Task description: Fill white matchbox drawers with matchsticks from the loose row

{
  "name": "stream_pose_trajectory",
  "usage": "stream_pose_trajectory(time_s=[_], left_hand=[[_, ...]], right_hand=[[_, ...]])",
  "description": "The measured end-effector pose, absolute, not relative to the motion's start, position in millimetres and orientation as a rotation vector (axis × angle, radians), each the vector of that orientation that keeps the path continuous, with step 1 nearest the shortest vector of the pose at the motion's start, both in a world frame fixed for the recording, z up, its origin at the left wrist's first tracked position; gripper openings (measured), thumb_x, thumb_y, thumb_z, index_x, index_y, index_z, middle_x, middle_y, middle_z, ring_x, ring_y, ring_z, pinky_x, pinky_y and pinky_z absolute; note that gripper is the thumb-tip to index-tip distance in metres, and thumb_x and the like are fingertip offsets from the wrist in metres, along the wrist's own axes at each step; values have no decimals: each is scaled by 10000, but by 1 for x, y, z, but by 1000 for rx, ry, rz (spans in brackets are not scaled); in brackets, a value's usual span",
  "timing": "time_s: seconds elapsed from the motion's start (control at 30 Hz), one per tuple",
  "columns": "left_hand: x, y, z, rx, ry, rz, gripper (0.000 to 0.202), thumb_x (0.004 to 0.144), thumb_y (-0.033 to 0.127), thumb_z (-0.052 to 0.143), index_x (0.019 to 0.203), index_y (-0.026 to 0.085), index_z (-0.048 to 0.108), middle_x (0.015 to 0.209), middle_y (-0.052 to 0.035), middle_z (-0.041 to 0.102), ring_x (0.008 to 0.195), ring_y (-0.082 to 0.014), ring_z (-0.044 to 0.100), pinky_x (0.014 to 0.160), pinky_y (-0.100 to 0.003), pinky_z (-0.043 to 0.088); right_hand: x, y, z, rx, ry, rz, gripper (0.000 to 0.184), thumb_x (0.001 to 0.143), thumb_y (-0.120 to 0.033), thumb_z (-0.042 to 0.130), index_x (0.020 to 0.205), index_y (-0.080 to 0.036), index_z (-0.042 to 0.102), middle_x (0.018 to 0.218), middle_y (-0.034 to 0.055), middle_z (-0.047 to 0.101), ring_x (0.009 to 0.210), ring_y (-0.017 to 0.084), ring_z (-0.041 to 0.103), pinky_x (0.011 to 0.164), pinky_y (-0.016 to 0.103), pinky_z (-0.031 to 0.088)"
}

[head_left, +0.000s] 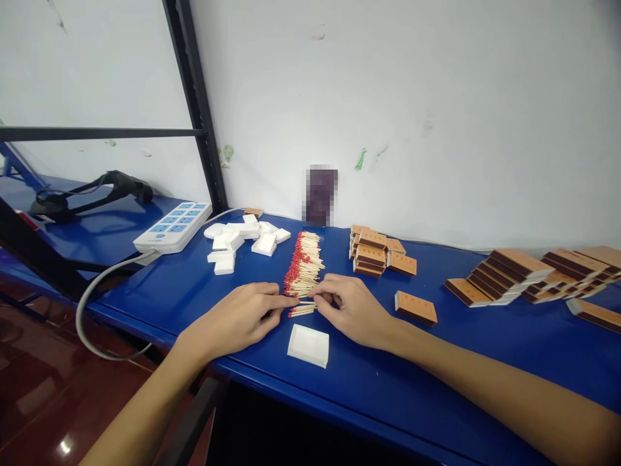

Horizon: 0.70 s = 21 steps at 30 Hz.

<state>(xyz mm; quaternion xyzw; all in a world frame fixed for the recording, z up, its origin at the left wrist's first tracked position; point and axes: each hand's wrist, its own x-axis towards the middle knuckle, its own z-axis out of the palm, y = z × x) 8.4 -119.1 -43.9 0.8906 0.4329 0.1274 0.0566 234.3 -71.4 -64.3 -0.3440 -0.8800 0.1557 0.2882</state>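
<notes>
The fingers of the right hand (350, 309) hide the right ends of some near matches (301, 310), so whether they pinch one cannot be told. On the far side, a dark purple rectangular object (322, 197) is blurred into blocks. The right edge cuts off the rightmost matchboxes (598, 314), while the red print on the middle matchboxes (371, 240) is too small to read.

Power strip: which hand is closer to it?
Left. The left hand is in front and to the right of the power strip; the right hand is farther right, by the matches.
</notes>
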Motion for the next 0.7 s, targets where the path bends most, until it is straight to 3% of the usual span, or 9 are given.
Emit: stream_pose_trajectory(time_s=[0.5,0.7], left_hand=[[10,-121,-46,2667,1228,501,264,931,129,470,1092,233,651,888,-11,639,802,-156,595,717,-256,425],[12,-119,-41,2652,1243,523,232,952,190,464,1075,230,657,910,-9,655,799,-153,602,703,-254,432]], right_hand=[[235,-75,-62,-858,-2382,468,124,800,-124,572,779,-185,678,651,-28,516,591,96,459,560,233,332],[235,-76,-60,-885,-2366,484,140,804,-112,554,776,-183,671,627,-35,504,594,99,452,566,236,331]])
